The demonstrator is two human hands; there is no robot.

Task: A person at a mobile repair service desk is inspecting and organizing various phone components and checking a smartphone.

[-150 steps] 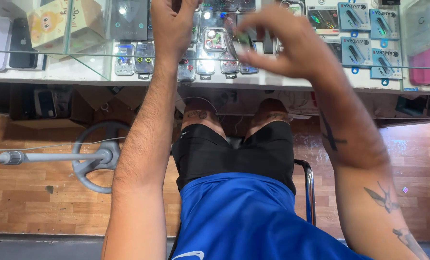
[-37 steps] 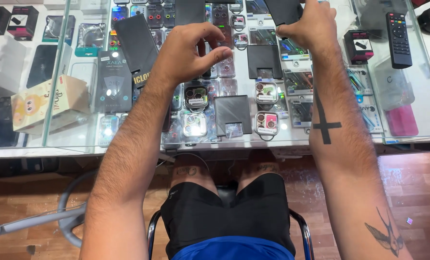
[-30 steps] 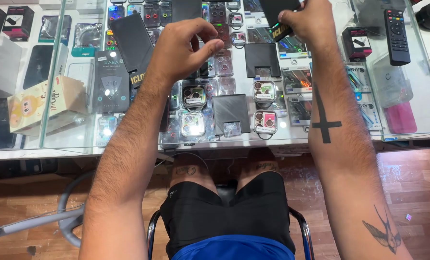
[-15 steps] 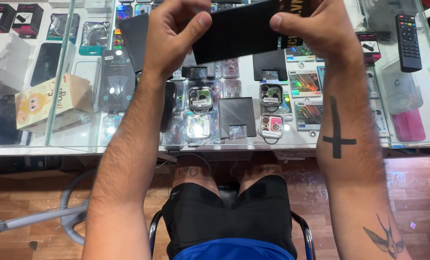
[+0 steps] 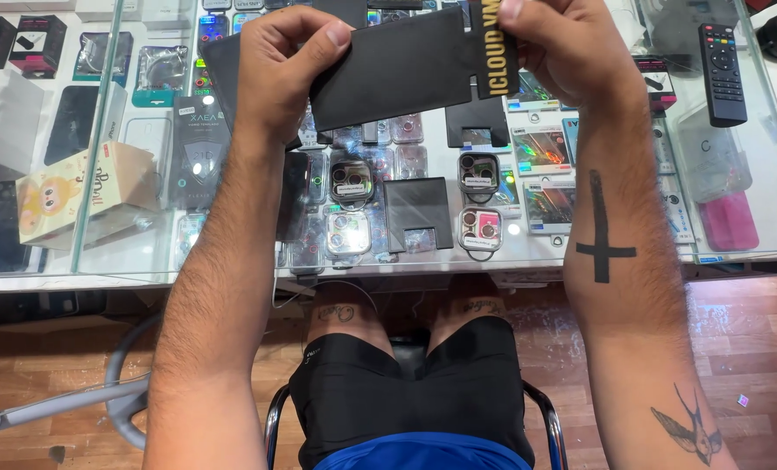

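Both hands grip one flat black packet [image 5: 397,65], held in the air over the glass counter [image 5: 580,248]: the left hand [image 5: 285,65] pinches its left end, the right hand [image 5: 571,57] its gold-printed right end. Under the glass lie many small packaged goods, among them two black cards [image 5: 417,213]. One black remote [image 5: 723,61] lies at right, one cartoon box [image 5: 79,191] at left.

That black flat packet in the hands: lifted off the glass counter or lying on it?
Lifted. The black packet is pinched at its ends by the left hand and right hand, above the glass counter.
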